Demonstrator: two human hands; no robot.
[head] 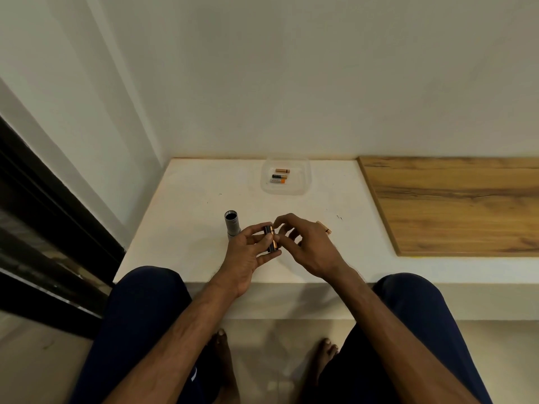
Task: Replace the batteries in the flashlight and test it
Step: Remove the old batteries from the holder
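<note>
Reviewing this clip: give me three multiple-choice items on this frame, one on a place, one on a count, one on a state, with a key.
1. Where does the flashlight body stand?
A. In the clear tray
B. On the white counter, left of the hands
C. On the wooden board

2. How many batteries lie in the clear tray?
A. Three
B. One
C. Five

3. What is the state of the flashlight body?
A. Capped and lit
B. Lying on its side
C. Upright, its top end open

Key: 1 B, it stands on the white counter beside the left hand. 2 A, three batteries show in the tray. 3 C, its dark open mouth faces up.
</note>
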